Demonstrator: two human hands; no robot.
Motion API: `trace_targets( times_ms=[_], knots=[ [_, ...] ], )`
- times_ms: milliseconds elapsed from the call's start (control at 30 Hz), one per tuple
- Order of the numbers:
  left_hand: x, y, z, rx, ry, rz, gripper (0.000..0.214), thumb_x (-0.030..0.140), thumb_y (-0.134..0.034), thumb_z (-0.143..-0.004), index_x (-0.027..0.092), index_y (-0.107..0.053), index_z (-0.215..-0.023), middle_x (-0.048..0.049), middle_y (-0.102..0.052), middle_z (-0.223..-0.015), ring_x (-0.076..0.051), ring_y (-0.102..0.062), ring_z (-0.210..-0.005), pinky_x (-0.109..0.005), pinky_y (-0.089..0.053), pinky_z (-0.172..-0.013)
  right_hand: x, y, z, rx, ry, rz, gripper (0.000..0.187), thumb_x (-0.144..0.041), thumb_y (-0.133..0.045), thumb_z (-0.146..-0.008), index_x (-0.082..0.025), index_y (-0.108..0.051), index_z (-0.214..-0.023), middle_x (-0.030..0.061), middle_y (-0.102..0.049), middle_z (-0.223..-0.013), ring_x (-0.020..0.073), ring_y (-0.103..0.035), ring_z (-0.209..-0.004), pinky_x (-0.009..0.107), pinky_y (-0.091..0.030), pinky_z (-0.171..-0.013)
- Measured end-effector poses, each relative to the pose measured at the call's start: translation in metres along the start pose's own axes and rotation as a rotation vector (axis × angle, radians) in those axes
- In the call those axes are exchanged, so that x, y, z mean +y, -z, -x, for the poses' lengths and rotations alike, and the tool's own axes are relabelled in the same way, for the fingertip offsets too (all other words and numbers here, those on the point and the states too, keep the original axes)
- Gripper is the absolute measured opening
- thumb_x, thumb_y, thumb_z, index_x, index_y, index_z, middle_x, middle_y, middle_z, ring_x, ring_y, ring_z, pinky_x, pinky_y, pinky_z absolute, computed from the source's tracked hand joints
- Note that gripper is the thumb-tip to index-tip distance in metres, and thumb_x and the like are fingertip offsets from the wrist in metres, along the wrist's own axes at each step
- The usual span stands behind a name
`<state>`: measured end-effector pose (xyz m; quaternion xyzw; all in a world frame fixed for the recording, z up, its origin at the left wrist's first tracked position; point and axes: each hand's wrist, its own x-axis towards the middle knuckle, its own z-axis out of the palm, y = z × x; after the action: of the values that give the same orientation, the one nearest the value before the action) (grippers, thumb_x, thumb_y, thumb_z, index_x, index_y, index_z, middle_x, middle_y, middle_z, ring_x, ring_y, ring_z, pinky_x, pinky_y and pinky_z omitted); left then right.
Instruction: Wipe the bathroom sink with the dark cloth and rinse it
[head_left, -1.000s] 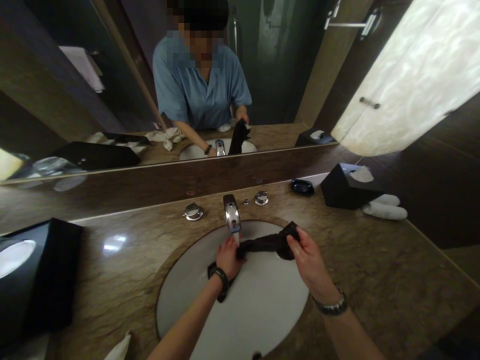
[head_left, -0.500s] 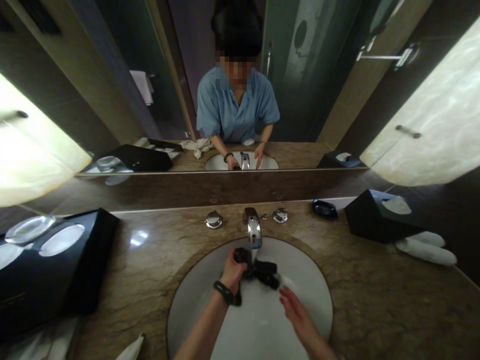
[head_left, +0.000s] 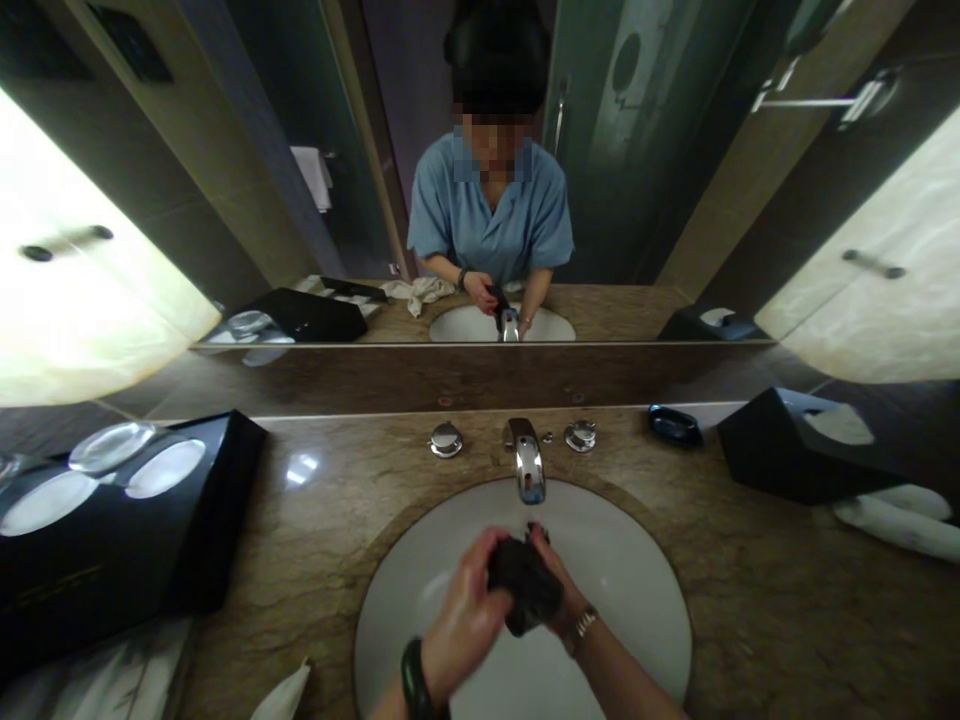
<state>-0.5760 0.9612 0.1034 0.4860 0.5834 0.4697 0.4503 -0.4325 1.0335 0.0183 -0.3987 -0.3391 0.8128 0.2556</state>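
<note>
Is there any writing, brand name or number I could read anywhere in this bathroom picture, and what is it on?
No text can be read.
Black tray at the left: a faint gold mark on its front edge, too small and blurred to read.
Black tissue box, faucet and the dark cloth squeezed between the left hand and right hand: no lettering shows.

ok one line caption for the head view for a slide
Both hands bunch a dark cloth over a white sink below the tap.
</note>
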Motion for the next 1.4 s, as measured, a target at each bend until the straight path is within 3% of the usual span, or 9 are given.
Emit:
trace_targets(
  times_ms=[233,433,600,767,967,1100,1200,1300,1400],
  knots=[
    [-0.050,-0.007,-0.088,0.122,0.375,0.043,0.034,0.013,-0.058,-0.058,0.014,-0.058,-0.092,-0.0096,-0.066,-0.090,-0.020,-0.060,-0.071,-0.036,-0.049,-0.073,0.005,-0.038,0.036,-0.024,-0.098,-0.703,0.028,-0.045,-0.071,-0.085,-0.019,-0.075,-0.094,0.0059,-0.077,-0.090,0.0164,-0.070,-0.080,0.028,-0.057,-0.076],
    [-0.065,0.029,-0.049,0.291,0.197,-0.024,0.043,0.038,-0.054,-0.073,0.013,-0.056,-0.108,-0.0178,-0.064,-0.114,-0.025,-0.064,-0.092,-0.041,-0.052,-0.083,-0.002,-0.030,0.003,0.072,-0.003,-0.995,0.016,-0.031,-0.085,-0.070,-0.027,-0.077,-0.083,-0.0021,-0.078,-0.087,0.0168,-0.072,-0.082,0.030,-0.056,-0.077],
    [-0.028,0.078,-0.092,0.634,-0.047,-0.583,0.065,0.046,-0.051,-0.082,0.000,-0.051,-0.129,-0.0269,-0.058,-0.122,-0.035,-0.057,-0.112,-0.051,-0.045,-0.101,-0.005,-0.021,0.008,0.144,0.015,-1.004,0.011,-0.034,-0.084,-0.073,-0.029,-0.077,-0.080,-0.0056,-0.078,-0.083,0.0154,-0.072,-0.083,0.031,-0.055,-0.080],
    [-0.001,0.087,-0.161,0.483,0.166,-1.015,0.052,0.040,-0.053,-0.085,0.011,-0.061,-0.128,-0.0225,-0.058,-0.129,-0.043,-0.050,-0.120,-0.055,-0.044,-0.097,0.005,-0.021,0.035,0.131,0.013,-0.995,0.024,-0.040,-0.085,-0.072,-0.024,-0.075,-0.087,-0.0019,-0.077,-0.088,0.0144,-0.070,-0.080,0.029,-0.053,-0.075],
    [0.018,0.095,-0.179,0.255,0.024,-1.139,0.041,0.015,-0.048,-0.079,0.013,-0.071,-0.113,-0.0143,-0.065,-0.127,-0.038,-0.051,-0.118,-0.048,-0.044,-0.100,0.019,-0.028,0.058,0.148,-0.029,-0.993,0.031,-0.045,-0.082,-0.074,-0.021,-0.069,-0.086,-0.0017,-0.071,-0.081,0.0133,-0.066,-0.075,0.027,-0.050,-0.072],
    [0.025,0.095,-0.158,0.226,-0.067,-1.172,0.047,0.015,-0.050,-0.077,0.005,-0.067,-0.120,-0.0197,-0.061,-0.134,-0.041,-0.045,-0.129,-0.056,-0.033,-0.113,0.019,-0.048,0.068,0.041,-0.140,-1.047,0.041,-0.053,-0.083,-0.070,-0.018,-0.064,-0.080,-0.0015,-0.067,-0.074,0.0140,-0.063,-0.071,0.029,-0.049,-0.073],
    [0.008,0.079,-0.103,0.314,-0.052,-0.683,0.065,0.035,-0.063,-0.076,0.006,-0.055,-0.133,-0.0207,-0.048,-0.149,-0.037,-0.035,-0.143,-0.053,-0.022,-0.123,0.011,-0.069,0.074,-0.165,-0.143,-1.049,0.057,-0.066,-0.084,-0.059,-0.018,-0.064,-0.083,0.0013,-0.069,-0.078,0.0209,-0.066,-0.082,0.037,-0.050,-0.081],
    [-0.013,0.050,-0.030,0.260,0.375,0.252,0.076,0.061,-0.077,-0.059,0.024,-0.060,-0.124,-0.0115,-0.045,-0.154,-0.036,-0.039,-0.143,-0.053,-0.032,-0.120,0.004,-0.088,0.082,-0.342,-0.140,-0.930,0.072,-0.076,-0.079,-0.054,-0.016,-0.067,-0.090,0.0084,-0.072,-0.091,0.0287,-0.064,-0.101,0.044,-0.047,-0.093],
    [-0.006,0.022,0.016,0.100,0.651,0.636,0.065,0.069,-0.067,-0.069,0.020,-0.068,-0.112,-0.0177,-0.061,-0.137,-0.042,-0.058,-0.123,-0.060,-0.050,-0.101,0.003,-0.100,0.092,-0.395,-0.121,-0.790,0.073,-0.073,-0.080,-0.055,-0.015,-0.068,-0.098,0.0113,-0.071,-0.104,0.0306,-0.059,-0.114,0.047,-0.039,-0.104]
  ],
)
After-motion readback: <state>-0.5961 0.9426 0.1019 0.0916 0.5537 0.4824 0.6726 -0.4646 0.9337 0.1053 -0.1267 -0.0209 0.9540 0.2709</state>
